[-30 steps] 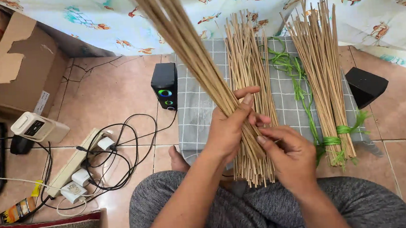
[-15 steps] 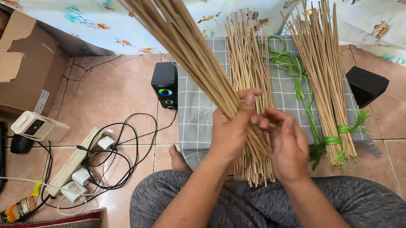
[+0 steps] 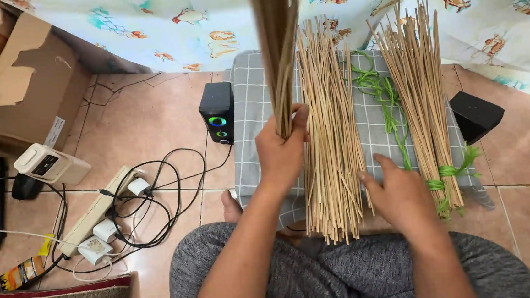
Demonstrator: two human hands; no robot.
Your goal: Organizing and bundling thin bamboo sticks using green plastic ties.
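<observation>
Swinging upright now: left hand (image 3: 281, 151) is clenched round the held stick bundle (image 3: 277, 47), which a second ago leaned hard left across the frame. Right hand (image 3: 401, 195) has let go; it lies open, fingers spread, on the grey checked cloth (image 3: 247, 125), touching the edge of the loose stick pile (image 3: 330, 131). Tied bundle (image 3: 422, 99) with green string (image 3: 435, 183) is unmoved. Judging by that, the two-handed sorting is paused and the grip is one-handed.

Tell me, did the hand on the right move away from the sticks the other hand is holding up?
Yes. The right hand has come down and to the right, off the held bundle, and now lies on the grey checked cloth beside the loose stick pile.
</observation>
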